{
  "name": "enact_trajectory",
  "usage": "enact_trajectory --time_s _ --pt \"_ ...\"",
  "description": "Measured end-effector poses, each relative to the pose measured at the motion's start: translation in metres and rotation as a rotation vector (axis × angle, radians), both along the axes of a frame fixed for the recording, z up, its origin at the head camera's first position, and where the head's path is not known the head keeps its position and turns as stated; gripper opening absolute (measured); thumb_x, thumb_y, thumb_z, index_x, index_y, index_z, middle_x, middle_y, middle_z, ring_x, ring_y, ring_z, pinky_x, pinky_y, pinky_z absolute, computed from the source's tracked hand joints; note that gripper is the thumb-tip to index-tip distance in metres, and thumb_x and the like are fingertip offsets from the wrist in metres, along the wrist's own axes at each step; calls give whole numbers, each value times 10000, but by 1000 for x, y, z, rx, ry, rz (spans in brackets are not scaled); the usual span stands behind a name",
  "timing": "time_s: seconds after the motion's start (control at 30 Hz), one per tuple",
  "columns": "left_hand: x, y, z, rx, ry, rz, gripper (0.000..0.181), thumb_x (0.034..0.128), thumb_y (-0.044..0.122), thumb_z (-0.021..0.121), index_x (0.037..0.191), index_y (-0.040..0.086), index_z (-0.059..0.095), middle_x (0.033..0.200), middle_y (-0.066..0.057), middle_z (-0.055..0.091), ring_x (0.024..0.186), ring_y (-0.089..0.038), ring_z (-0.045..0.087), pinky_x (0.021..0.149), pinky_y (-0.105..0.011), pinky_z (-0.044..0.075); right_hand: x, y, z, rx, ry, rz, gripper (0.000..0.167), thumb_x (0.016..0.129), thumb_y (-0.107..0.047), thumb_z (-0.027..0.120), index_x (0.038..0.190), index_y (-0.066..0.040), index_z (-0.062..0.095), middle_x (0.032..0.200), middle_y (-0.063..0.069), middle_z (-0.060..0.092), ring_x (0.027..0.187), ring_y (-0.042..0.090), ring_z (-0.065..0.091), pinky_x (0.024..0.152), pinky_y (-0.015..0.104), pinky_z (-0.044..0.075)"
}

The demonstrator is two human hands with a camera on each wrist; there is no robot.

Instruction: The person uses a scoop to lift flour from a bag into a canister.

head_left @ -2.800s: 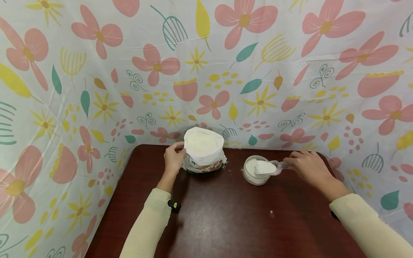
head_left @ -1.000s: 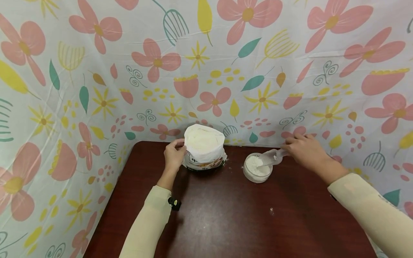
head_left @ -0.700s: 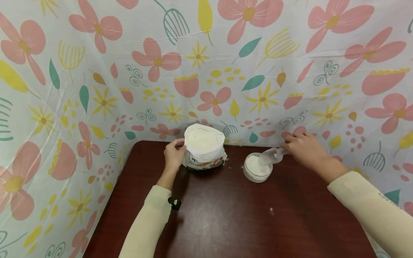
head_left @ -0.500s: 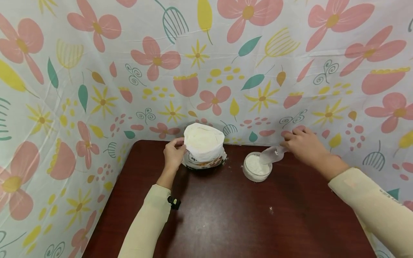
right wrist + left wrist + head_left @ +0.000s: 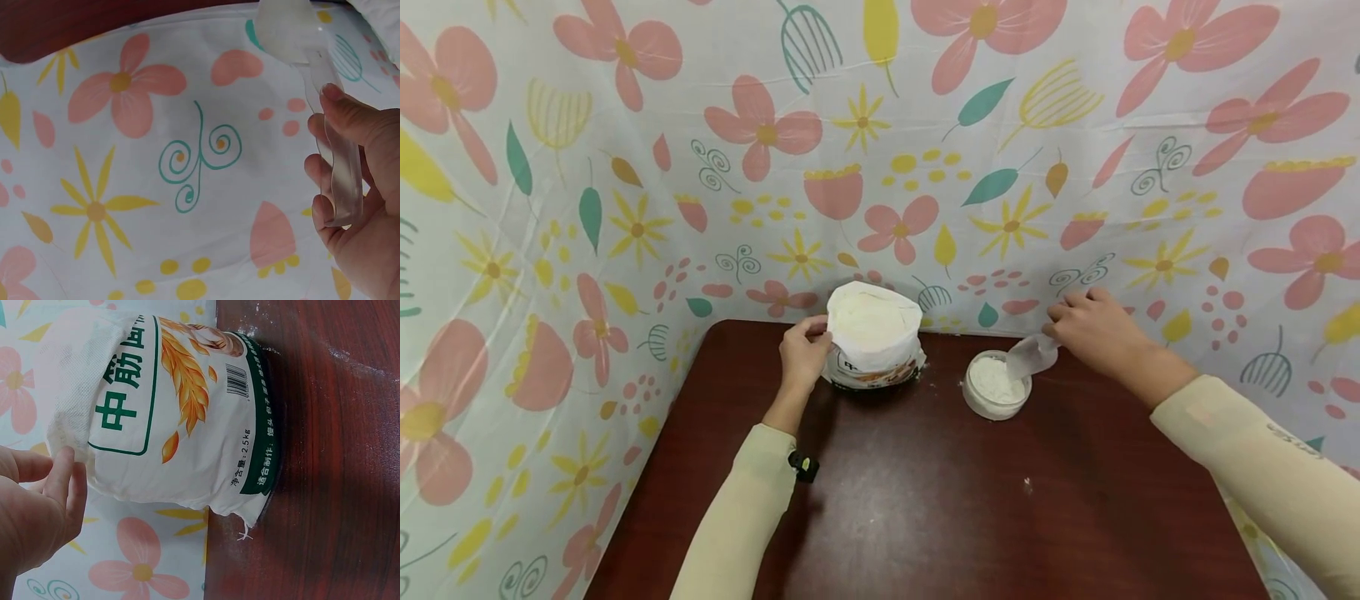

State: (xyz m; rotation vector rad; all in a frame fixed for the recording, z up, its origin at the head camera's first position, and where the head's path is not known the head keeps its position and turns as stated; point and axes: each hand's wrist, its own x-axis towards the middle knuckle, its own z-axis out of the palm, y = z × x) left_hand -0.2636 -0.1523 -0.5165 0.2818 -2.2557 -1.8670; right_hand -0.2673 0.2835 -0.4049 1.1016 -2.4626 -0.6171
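Note:
A white flour bag with rolled-down top stands at the back of the table, pale flour showing in its mouth. My left hand pinches the bag's rim at its left side; the left wrist view shows thumb and fingers on the cloth edge of the flour bag. To the right is a round clear bowl holding white flour. My right hand grips the handle of a translucent scoop, tilted with its mouth down at the bowl's right rim. In the right wrist view, fingers curl round the scoop handle.
The dark red-brown table has rounded back corners. Spilled flour specks lie between bag and bowl, and a small white bit lies nearer the front. A flower-printed cloth hangs right behind the table and along its left side.
The scoop, earlier level and heaped with flour over the bowl, has tipped steeply down and drawn up and right; its flour is now in the bowl. The left hand keeps its place on the bag.

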Motion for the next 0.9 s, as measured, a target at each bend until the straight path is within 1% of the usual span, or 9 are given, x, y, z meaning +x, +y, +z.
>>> enact_trajectory --time_s 0.13,0.27,0.37,0.47,0.5,0.6,0.63,0.77,0.9 --pt "-1 1 2 -5 -1 -1 259 986 34 662 1233 65 732 1126 -157 704 984 -261 695 819 -330 659 0 3 -2 -43 -26 -13 156 829 -41 805 822 -193 772 781 25 568 808 286 562 595 383 361" --pt "-1 1 3 -7 2 0 265 987 38 661 1241 63 730 1126 -160 702 978 -266 696 818 -336 660 0 11 -6 -137 -42 -14 164 783 -36 834 858 -165 766 889 47 654 875 339 613 691 477 483" --pt "-2 1 3 1 4 1 270 989 33 657 1249 54 725 1130 -164 700 984 -266 693 838 -356 660 2 19 -11 -209 -49 -25 221 759 -37 858 919 -154 762 998 60 698 887 352 597 664 487 500" --pt "-2 1 1 11 6 3 273 989 22 654 1252 43 722 1132 -171 699 988 -270 689 856 -372 658 6 28 -18 -290 -49 -31 270 750 -62 879 985 -135 770 994 86 686 884 354 575 581 466 460" --pt "-2 1 0 12 7 3 273 989 21 654 1252 40 722 1132 -170 699 990 -269 688 858 -371 658 7 31 -22 -308 -48 -36 291 749 -75 885 1010 -133 771 985 95 673 888 355 575 556 464 441" --pt "-2 1 0 13 12 0 273 988 20 655 1252 33 720 1132 -173 701 992 -272 688 859 -367 657 13 40 -33 -364 -69 -72 326 751 -111 894 1056 -118 778 957 117 661 894 377 603 573 515 479" --pt "-2 1 0 12 14 -1 273 987 21 656 1252 30 720 1132 -173 703 994 -273 689 859 -366 657 15 43 -38 -377 -78 -89 336 754 -120 894 1070 -117 781 992 125 681 907 389 624 574 530 489" --pt "-1 1 0 8 13 0 272 983 21 661 1247 36 723 1139 -174 707 1004 -275 692 856 -373 658 26 55 -58 -454 -110 -157 297 786 -118 878 1064 -99 774 989 125 701 882 403 635 585 551 513" --pt "1 1 0 10 6 9 271 981 14 661 1243 40 724 1146 -181 701 1015 -287 692 868 -406 656 37 65 -79 -560 -115 -176 312 778 -107 877 1068 -72 768 959 142 696 862 408 624 606 574 522"
